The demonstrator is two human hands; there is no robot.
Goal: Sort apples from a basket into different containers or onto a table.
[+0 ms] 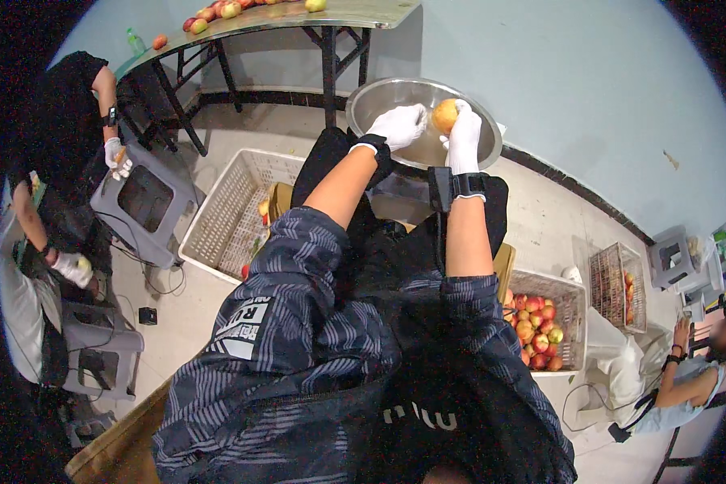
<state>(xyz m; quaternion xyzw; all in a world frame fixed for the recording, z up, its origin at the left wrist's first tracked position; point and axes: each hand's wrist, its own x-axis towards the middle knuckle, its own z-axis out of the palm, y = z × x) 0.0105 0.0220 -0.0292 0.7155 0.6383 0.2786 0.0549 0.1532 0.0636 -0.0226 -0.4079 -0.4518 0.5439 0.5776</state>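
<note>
My right hand, in a white glove, holds a round yellow-orange fruit above a wide stainless-steel basin. To its left, my gloved left hand is curled over the same basin, apart from the fruit. Whether its fingers grip something small is hidden. The basin lies before me, just beyond my knees, and its visible inner wall is bare metal.
A white plastic crate with a few fruits stands at my left. Another crate at my right holds many red and yellow fruits. Fruit lies on a table ahead. Co-workers are at both sides, near grey plastic stools.
</note>
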